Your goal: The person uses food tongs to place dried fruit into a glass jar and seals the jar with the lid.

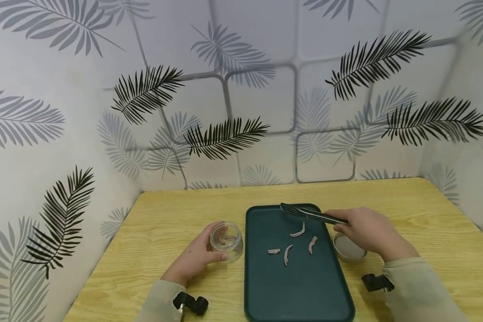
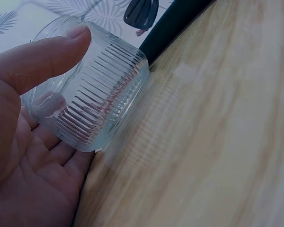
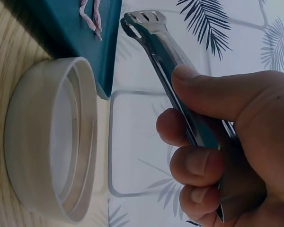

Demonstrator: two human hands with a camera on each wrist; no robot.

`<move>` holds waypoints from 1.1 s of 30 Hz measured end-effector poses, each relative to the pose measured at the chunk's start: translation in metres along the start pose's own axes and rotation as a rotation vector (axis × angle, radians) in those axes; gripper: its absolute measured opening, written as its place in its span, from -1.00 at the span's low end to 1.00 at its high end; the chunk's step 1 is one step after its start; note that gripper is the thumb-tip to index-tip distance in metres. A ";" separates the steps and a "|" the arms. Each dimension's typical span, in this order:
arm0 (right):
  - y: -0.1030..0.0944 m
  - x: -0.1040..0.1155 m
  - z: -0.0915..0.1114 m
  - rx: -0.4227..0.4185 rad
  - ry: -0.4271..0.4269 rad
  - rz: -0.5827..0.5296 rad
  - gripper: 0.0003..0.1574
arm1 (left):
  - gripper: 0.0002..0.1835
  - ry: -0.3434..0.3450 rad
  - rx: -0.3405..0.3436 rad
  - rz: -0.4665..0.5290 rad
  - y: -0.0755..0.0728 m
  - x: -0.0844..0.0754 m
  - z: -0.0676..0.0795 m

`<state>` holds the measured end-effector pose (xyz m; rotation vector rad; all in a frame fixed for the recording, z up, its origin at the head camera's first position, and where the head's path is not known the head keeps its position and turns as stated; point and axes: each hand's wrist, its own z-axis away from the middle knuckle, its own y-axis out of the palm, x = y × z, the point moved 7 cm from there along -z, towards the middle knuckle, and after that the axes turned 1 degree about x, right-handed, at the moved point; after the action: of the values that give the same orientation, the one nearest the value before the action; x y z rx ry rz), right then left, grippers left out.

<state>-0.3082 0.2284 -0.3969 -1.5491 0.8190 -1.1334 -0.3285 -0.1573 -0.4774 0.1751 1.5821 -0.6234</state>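
My left hand (image 1: 194, 259) grips a ribbed clear glass jar (image 1: 230, 251) standing upright on the table beside the tray's left edge. In the left wrist view the thumb lies over the jar near its mouth, and something reddish shows through the ribbed wall. My right hand (image 1: 372, 233) holds metal tongs (image 1: 315, 214), their slotted tips over the far part of the dark green tray (image 1: 298, 293). Several small pale pink, shrivelled strips, one of them a curved strip (image 1: 298, 230), lie apart on the tray below the tongs.
A round whitish lid (image 3: 31, 142) lies on the table right of the tray, hollow side up, under my right hand. The wooden table (image 1: 173, 210) ends at a leaf-patterned wall (image 1: 265, 103) behind. Each sleeve carries a black clamp at the wrist.
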 end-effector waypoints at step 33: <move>-0.011 0.076 0.008 -0.098 -0.241 -0.021 -0.38 | -0.08 0.003 0.010 0.020 0.000 0.001 -0.001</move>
<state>-0.2760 0.1648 -0.3670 -1.7400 0.7049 -0.9108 -0.3291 -0.1570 -0.4787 0.1989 1.5785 -0.6162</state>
